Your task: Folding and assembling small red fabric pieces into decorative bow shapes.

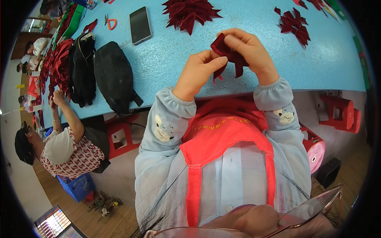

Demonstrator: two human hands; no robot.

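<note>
Between my two hands, just over the near edge of the blue table (174,63), is a dark red fabric piece (220,46) with pointed ends hanging down. My left hand (198,70) pinches it with thumb and forefinger at its lower left. My right hand (254,50) grips it from above, with the fingers curled over its upper right and hiding part of it. Farther back on the table lies a pile of similar dark red pieces (188,14). A smaller cluster of red pieces (294,26) lies to the right.
A phone (140,25), orange-handled snips (112,23) and two black bags (114,76) (82,69) lie to the left. Beyond them rises a large red fabric heap (60,65), where a co-worker (71,148) sits. Red stools (119,137) (337,113) stand below the table.
</note>
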